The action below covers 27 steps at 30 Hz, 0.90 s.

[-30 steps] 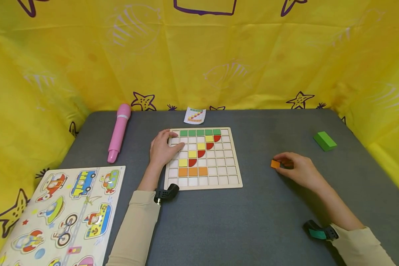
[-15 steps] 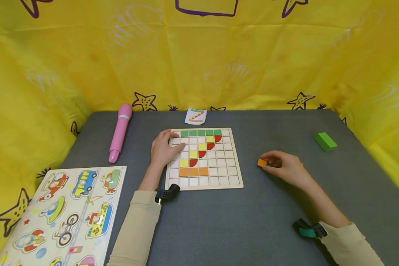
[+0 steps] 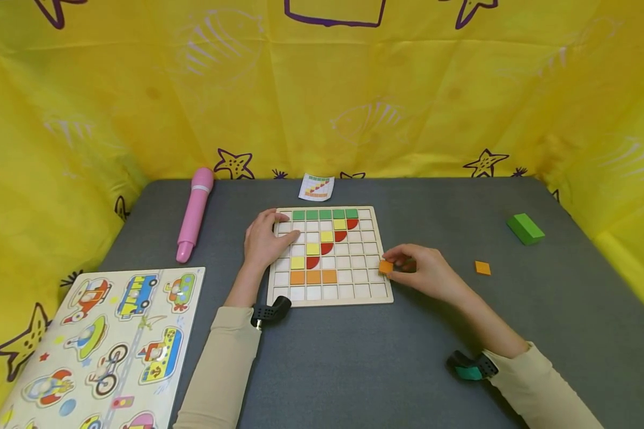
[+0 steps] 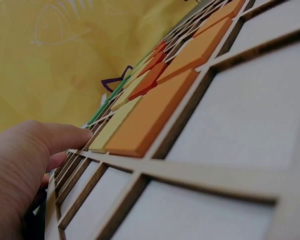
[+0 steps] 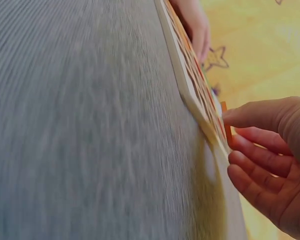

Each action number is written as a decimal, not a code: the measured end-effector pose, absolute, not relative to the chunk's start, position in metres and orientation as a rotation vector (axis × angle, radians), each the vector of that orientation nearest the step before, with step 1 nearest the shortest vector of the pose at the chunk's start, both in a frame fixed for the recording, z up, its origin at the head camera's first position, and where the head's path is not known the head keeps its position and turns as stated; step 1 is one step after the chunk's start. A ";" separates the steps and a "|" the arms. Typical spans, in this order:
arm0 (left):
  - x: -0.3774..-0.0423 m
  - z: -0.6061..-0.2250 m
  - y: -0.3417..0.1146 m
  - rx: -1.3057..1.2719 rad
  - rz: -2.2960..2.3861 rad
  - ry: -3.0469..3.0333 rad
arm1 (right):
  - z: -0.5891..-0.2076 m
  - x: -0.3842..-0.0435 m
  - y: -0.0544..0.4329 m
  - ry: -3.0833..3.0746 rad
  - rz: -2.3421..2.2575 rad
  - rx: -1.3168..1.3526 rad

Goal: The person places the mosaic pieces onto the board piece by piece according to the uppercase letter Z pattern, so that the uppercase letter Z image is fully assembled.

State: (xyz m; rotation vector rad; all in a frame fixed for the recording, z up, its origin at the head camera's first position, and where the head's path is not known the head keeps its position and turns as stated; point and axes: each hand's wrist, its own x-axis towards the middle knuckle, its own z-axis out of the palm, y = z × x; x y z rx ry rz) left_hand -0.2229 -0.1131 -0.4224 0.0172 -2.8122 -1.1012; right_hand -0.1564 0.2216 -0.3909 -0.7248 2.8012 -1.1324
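Observation:
Between thumb and fingertips my right hand (image 3: 421, 271) pinches an orange square tile (image 3: 386, 267), held at the right edge of the wooden grid board (image 3: 361, 291). The right wrist view shows the tile (image 5: 227, 125) edge-on, close beside the board's rim. My left hand (image 3: 263, 241) rests on the board's upper left edge, thumb and forefinger lying on the cells. A green row (image 3: 325, 214) fills much of the top of the grid. Yellow squares (image 3: 313, 249) and red quarter-circles (image 3: 326, 248) step down diagonally to three orange squares (image 3: 313, 277).
Another orange square (image 3: 482, 268) lies to the right, with a green block (image 3: 525, 229) farther back. A small pattern card (image 3: 316, 187) sits behind the board. At left are a pink microphone-shaped thing (image 3: 192, 220) and a picture puzzle board (image 3: 123, 333).
My right hand has carried the orange tile leftward from the right side of the table to the board's edge, uncovering another orange square. The left hand stays put.

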 end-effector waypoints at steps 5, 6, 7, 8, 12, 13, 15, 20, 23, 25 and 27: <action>-0.223 -0.422 -0.113 0.017 -1.098 -2.810 | -0.388 -0.157 0.202 2.741 -1.148 -0.764; -0.223 -0.422 -0.114 0.017 -1.097 -2.809 | -0.387 -0.157 0.198 2.731 -1.151 -0.781; -0.223 -0.422 -0.114 0.017 -1.097 -2.810 | -0.387 -0.158 0.194 2.722 -1.151 -0.796; -0.223 -0.422 -0.114 0.016 -1.097 -2.810 | -0.387 -0.158 0.191 2.717 -1.147 -0.816; -0.223 -0.422 -0.113 0.023 -1.103 -2.814 | -0.387 -0.159 0.178 2.696 -1.125 -0.877; -0.223 -0.422 -0.113 0.025 -1.104 -2.815 | -0.387 -0.159 0.176 2.691 -1.120 -0.888; -0.223 -0.422 -0.113 0.025 -1.108 -2.814 | -0.388 -0.160 0.171 2.679 -1.114 -0.909; -0.223 -0.422 -0.112 0.028 -1.107 -2.818 | -0.392 -0.162 0.163 2.690 -1.066 -0.966; -0.224 -0.423 -0.112 0.029 -1.102 -2.820 | -0.395 -0.162 0.160 2.716 -1.021 -0.988; -0.224 -0.423 -0.112 0.026 -1.099 -2.819 | -0.395 -0.162 0.159 2.730 -1.004 -0.986; -0.224 -0.423 -0.113 0.024 -1.101 -2.817 | -0.395 -0.162 0.157 2.730 -1.009 -0.983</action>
